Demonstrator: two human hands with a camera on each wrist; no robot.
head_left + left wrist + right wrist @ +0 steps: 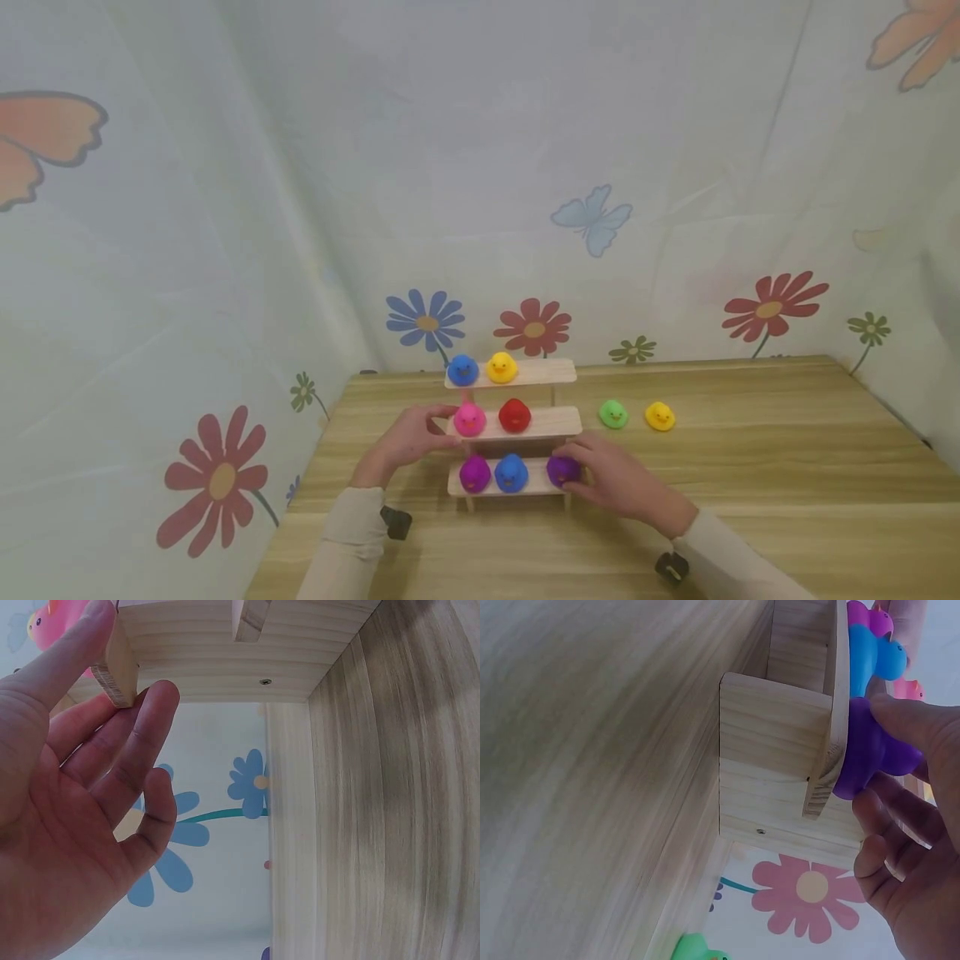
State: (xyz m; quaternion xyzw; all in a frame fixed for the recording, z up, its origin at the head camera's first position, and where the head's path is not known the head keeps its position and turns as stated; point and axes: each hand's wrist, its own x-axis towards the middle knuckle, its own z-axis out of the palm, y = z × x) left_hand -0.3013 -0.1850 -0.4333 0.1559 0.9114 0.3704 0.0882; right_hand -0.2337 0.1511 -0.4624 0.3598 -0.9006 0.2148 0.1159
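Right hand [618,479], fingers [877,821] seemingly round purple duck [864,750]

Cream sleeves [349,527], black wrist cameras [397,522]

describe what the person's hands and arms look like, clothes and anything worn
The left hand and right hand are bare, with no gloves or rings visible. Both arms wear pale beige long sleeves; the left sleeve looks wrinkled near the cuff, as against the right sleeve. A small, dark, boxy device sits by each wrist. No cables show.
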